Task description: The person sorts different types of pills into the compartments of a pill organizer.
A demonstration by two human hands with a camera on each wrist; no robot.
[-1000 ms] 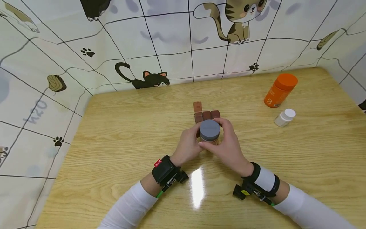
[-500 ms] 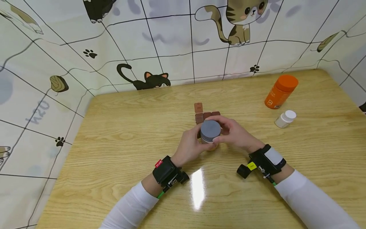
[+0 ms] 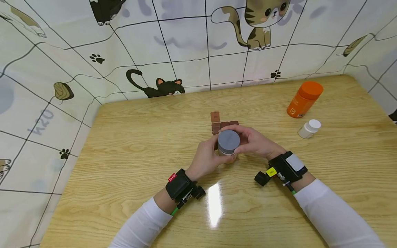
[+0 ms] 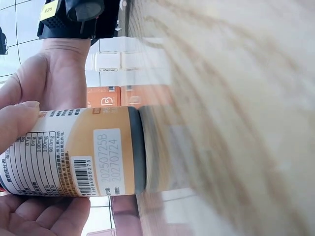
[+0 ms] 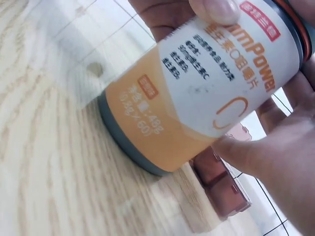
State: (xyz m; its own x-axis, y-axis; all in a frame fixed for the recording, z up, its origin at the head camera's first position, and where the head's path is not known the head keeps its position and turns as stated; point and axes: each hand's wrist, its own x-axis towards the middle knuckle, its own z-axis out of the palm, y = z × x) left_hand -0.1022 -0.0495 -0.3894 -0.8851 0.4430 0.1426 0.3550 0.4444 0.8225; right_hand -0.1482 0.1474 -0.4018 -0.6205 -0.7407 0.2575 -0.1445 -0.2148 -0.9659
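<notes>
A supplement bottle [image 4: 74, 152] with a white and orange label and a grey lid [image 3: 228, 141] stands upright on the wooden table, its dark base meeting the wood. My left hand [image 3: 204, 158] grips the bottle's body, thumb in front. At the top, my right hand [image 3: 255, 141] holds the lid between thumb and fingers. Just behind the bottle lies a brown pill box [image 3: 224, 124], partly covered by my hands and the lid; one lighter flap [image 3: 215, 116] stands open at its left. Whether the lid is loose cannot be told.
On the right of the table [image 3: 136, 137] stand an orange bottle [image 3: 304, 100] and a small white bottle [image 3: 309, 128]. A sheet [image 3: 192, 44] with cat drawings and grid lines rises behind the table and along its sides.
Over the last second my right wrist has swung outward, its fingers turning around the lid, then shifted very slightly. The left hand and bottle have stayed nearly in place.
</notes>
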